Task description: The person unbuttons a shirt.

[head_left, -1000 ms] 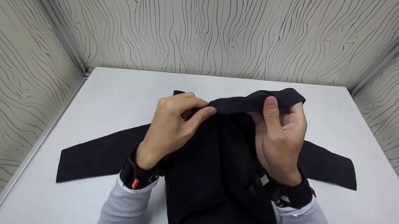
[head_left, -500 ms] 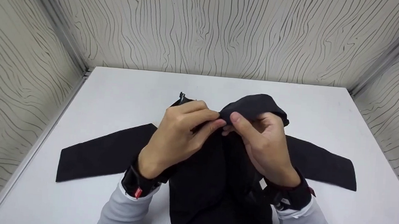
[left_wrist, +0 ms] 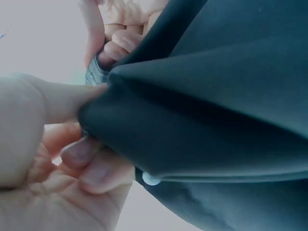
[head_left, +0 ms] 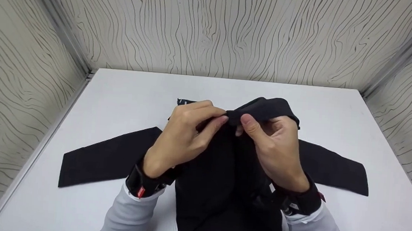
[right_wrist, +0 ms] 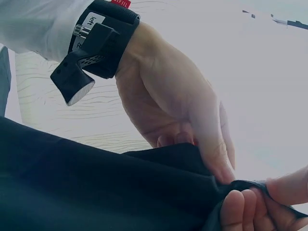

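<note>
A black long-sleeved shirt [head_left: 204, 195] lies face up on the white table, its neck end lifted by both hands. My left hand [head_left: 182, 137] pinches the edge of the raised band, which looks like the collar [head_left: 270, 108], between thumb and fingertips. Just to the right, my right hand [head_left: 279, 151] grips the same band, thumb in front and the other fingers behind it. In the left wrist view, a fold of dark cloth [left_wrist: 168, 130] runs from the left fingers, with a small round white piece [left_wrist: 151, 178] below it. The right wrist view shows the two hands' fingertips almost meeting at the cloth.
Both sleeves spread outward, one sleeve [head_left: 105, 159] to the left and the other sleeve [head_left: 333, 168] to the right. A white table [head_left: 40, 205] lies beneath. Wood-grain patterned panels [head_left: 211, 32] enclose its back and sides.
My right hand has moved left and slightly down along the collar, closer to my left hand. The left hand has shifted slightly right, still pinching. The collar now bulges over the right fingers.
</note>
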{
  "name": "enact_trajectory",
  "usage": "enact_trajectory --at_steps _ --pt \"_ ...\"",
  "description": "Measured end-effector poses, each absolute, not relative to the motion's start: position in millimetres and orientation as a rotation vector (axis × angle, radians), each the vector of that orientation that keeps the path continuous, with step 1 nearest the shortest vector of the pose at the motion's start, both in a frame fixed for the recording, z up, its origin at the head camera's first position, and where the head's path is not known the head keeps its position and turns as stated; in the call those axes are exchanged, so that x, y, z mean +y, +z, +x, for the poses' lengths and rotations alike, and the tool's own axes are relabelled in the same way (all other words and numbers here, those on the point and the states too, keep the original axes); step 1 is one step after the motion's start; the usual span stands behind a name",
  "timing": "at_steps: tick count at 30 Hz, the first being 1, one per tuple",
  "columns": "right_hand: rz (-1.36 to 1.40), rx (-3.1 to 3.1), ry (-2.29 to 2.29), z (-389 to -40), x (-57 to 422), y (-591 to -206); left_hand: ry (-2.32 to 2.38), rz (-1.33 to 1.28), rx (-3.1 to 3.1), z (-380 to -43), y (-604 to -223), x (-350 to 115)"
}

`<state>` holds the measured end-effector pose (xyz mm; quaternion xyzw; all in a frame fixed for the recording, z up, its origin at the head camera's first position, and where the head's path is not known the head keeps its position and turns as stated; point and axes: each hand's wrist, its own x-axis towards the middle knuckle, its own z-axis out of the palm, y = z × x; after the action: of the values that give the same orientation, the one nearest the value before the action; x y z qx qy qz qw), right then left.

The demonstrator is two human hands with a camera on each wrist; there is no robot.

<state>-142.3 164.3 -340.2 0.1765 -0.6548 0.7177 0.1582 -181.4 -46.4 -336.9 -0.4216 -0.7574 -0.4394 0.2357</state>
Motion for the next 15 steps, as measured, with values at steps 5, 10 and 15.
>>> enact_trajectory --at_steps 5,10,15 --pt "0.455 -1.924 2.029 -143.7 167.9 -339.8 -1.241 -1.191 -2.047 -181.1 -337.2 -44.2" --pt "0.442 -1.946 2.019 -144.3 167.9 -339.0 -1.207 -1.164 -2.046 -179.4 -338.5 -41.3" --pt "0.513 -1.928 1.985 -144.3 166.9 -340.4 -1.154 -1.169 -2.031 -178.7 -339.3 -41.7"
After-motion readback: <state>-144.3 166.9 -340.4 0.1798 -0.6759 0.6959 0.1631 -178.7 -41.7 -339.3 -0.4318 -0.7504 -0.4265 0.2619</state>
